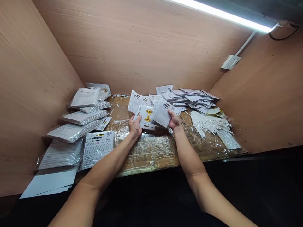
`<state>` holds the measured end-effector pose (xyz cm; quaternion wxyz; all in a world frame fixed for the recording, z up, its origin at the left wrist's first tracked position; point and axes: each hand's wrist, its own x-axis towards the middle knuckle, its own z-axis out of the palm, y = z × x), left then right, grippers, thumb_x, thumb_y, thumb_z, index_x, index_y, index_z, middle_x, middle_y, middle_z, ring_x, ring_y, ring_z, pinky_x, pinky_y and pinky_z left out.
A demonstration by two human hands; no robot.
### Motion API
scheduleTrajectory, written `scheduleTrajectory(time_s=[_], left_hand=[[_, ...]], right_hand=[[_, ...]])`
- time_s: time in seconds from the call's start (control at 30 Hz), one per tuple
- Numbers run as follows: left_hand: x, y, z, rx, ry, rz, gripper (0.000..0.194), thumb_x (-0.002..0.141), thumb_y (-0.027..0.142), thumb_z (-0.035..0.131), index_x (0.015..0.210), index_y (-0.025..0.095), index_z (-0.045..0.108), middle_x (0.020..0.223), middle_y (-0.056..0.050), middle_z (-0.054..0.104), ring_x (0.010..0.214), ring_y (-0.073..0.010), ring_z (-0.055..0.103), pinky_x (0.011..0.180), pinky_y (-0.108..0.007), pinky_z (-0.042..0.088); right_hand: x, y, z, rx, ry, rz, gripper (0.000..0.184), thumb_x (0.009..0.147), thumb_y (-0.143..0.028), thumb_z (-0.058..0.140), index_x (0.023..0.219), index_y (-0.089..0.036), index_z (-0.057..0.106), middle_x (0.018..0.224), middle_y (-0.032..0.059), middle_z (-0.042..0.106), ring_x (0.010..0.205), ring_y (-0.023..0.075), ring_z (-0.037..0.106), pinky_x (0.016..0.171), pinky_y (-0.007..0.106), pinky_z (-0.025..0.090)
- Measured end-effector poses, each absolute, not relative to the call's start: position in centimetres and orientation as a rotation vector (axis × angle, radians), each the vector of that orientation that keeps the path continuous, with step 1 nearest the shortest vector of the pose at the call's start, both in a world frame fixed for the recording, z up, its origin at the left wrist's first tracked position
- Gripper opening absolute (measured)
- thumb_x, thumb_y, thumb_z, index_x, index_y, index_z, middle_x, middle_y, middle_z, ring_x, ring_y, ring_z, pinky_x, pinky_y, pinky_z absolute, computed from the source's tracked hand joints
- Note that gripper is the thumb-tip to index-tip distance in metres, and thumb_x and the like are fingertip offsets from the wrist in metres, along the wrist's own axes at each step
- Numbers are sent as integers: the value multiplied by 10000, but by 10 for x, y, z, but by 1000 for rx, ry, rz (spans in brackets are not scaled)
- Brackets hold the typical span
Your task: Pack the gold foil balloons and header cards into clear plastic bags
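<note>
My left hand (pixel 135 126) grips balloon cards, the front one a white balloon card (pixel 146 118) with a gold letter-shaped balloon printed on it, its picture appearing upside down or tilted. In my right hand (pixel 174 120), closed at the edge, is another balloon card (pixel 162 114) showing its grey text side. The two cards overlap in front of me, above the worktop. Just behind them several loose cards (pixel 134 101) lean and lie near the back wall. My thumbs show on the cards; most other fingers are hidden beneath.
Stacks of bagged cards (pixel 85 97) line the left side, with white sheets (pixel 48 183) at the front corner. A spread pile of cards (pixel 189 96) lies back right, beside white sticks (pixel 210 123). The worktop (pixel 146 157) is covered in scuffed tape. Wooden walls enclose three sides.
</note>
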<state>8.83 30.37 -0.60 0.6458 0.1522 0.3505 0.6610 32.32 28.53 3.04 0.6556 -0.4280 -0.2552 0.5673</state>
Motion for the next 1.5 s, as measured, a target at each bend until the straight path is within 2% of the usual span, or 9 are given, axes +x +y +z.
scheduleTrajectory(time_s=[0.2,0.3,0.63,0.83,1.1,1.2,1.33,1.43,1.5], left_hand=[[82,307,-2,364,748,1458,430,662,101,894,1042,198,717,1066,-65,828,966,-227,796,1019,-452,625],[78,306,1,356,664,1373,418,676,81,870,1062,186,745,1063,-71,838,957,-220,799,1023,-445,630],[81,306,-9,352,624,1214,404,739,97,819,1133,156,752,1112,-126,837,1137,-326,789,1075,-529,613],[84,295,-11,515,537,1000,498,703,139,886,1182,136,748,1140,-165,828,1080,-340,806,1060,-536,623],[84,278,-1,718,473,704,604,621,114,971,1195,120,784,1166,-200,815,961,-308,819,974,-449,641],[81,280,3,743,454,742,493,606,156,980,1061,107,796,1079,-180,827,871,-280,810,911,-418,650],[83,290,6,575,553,1022,435,615,139,919,1019,146,758,1003,-105,835,813,-240,792,881,-417,664],[87,296,6,449,629,1167,432,612,78,798,1028,167,723,954,-58,831,805,-226,785,925,-450,659],[89,296,6,407,663,1201,457,596,43,743,1031,176,705,932,-42,825,814,-227,784,941,-462,655]], right_hand=[[361,277,74,-918,-810,986,336,860,-386,772,1162,-258,697,1139,61,820,1212,310,732,1046,567,624],[386,287,94,-928,-807,1007,296,896,-429,725,1122,-238,710,1095,74,820,1189,323,744,1035,573,628],[320,352,37,-957,-578,1579,221,901,-397,688,995,-197,674,788,58,813,951,297,808,964,517,655],[317,353,44,-909,-749,1529,355,920,-553,667,1001,-207,683,860,86,829,966,319,807,929,523,674],[342,349,74,-1004,-726,1273,285,894,-405,761,1078,-199,689,942,84,840,1039,323,800,977,548,668],[384,329,98,-995,-798,1102,288,870,-304,795,1114,-212,673,1033,61,841,1027,276,790,981,510,664],[429,271,103,-1145,-1108,1072,525,728,-256,911,1184,-223,652,1129,51,826,944,241,775,929,461,655],[430,226,86,-1497,-1329,1095,518,720,-294,908,1162,-176,666,1105,105,812,942,281,761,925,494,627],[414,207,75,-1822,-1495,794,518,738,-246,885,1202,-141,680,1184,161,784,1086,348,733,1014,558,574]])
